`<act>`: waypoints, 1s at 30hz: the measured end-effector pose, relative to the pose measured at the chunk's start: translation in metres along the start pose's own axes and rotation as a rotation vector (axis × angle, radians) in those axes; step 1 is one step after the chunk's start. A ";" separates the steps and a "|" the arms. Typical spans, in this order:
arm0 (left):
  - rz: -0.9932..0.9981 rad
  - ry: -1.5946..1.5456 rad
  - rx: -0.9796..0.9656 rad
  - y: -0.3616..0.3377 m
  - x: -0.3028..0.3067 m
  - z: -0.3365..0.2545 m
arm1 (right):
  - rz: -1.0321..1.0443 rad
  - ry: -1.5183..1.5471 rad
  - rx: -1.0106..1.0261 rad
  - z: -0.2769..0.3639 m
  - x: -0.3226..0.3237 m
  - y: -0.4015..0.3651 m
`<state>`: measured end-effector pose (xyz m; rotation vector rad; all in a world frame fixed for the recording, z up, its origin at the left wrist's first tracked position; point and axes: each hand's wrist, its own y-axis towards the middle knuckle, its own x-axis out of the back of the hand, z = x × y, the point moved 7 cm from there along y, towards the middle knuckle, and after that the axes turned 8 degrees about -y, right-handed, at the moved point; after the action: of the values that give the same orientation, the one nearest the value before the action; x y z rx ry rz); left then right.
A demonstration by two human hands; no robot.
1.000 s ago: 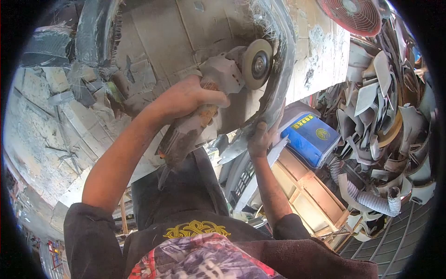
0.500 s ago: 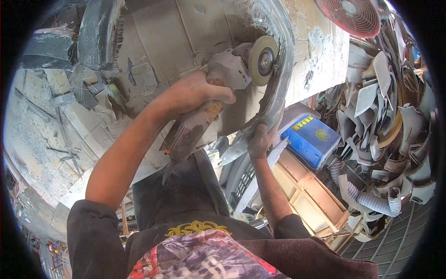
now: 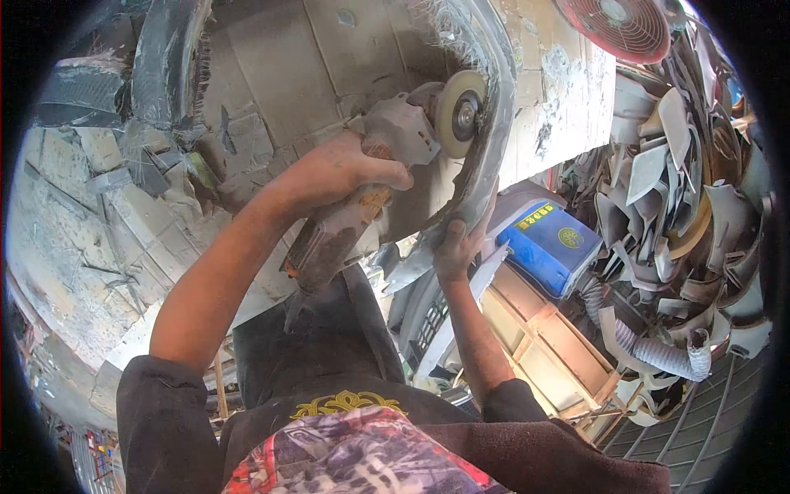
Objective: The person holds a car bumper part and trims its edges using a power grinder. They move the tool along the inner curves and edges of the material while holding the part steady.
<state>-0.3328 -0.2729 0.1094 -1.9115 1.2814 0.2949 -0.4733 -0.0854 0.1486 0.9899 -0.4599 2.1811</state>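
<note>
Wrapped round the dusty body of an angle grinder (image 3: 401, 130), my left hand (image 3: 341, 169) holds it at a slant. The grinder's pale round disc (image 3: 461, 114) sits right at the inner edge of a curved grey panel (image 3: 496, 115); whether it touches there I cannot make out. My right hand (image 3: 458, 249) grips the near end of that panel, thumb on top and the other fingers mostly hidden behind it. Frayed fibres (image 3: 448, 29) stick out along the panel's upper inner edge.
Dusty cardboard (image 3: 271, 49) covers the work surface, with scraps and dark fibrous pieces (image 3: 169, 66) at left. To the right are a red fan (image 3: 617, 20), a blue can (image 3: 551, 247), a wooden crate (image 3: 535, 329), a ribbed hose (image 3: 658, 354) and piled curved offcuts (image 3: 658, 173).
The curved panel and my right hand have shifted slightly left. The grinder's disc has moved a little down and left, staying by the panel's inner edge.
</note>
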 end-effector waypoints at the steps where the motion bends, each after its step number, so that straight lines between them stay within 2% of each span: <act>1: -0.001 0.003 -0.001 0.000 0.000 0.000 | -0.002 0.002 0.001 -0.004 0.001 0.000; 7: 0.038 -0.025 0.021 0.000 -0.001 0.008 | -0.048 -0.005 0.055 -0.004 0.001 0.001; 13: 0.023 0.025 0.039 -0.002 0.004 0.012 | 0.025 0.058 -0.033 -0.006 -0.002 -0.001; 18: -0.021 0.091 0.017 -0.012 0.003 0.001 | -0.043 0.025 0.049 -0.005 0.000 0.002; 21: 0.021 0.086 0.091 -0.009 0.003 0.014 | -0.019 0.025 0.018 0.000 0.000 0.002; 30: -0.003 0.129 0.065 -0.018 0.003 0.010 | -0.069 0.016 0.065 0.003 0.001 0.003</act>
<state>-0.3135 -0.2647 0.1095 -1.9024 1.3562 0.1280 -0.4742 -0.0886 0.1507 1.0074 -0.3446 2.1524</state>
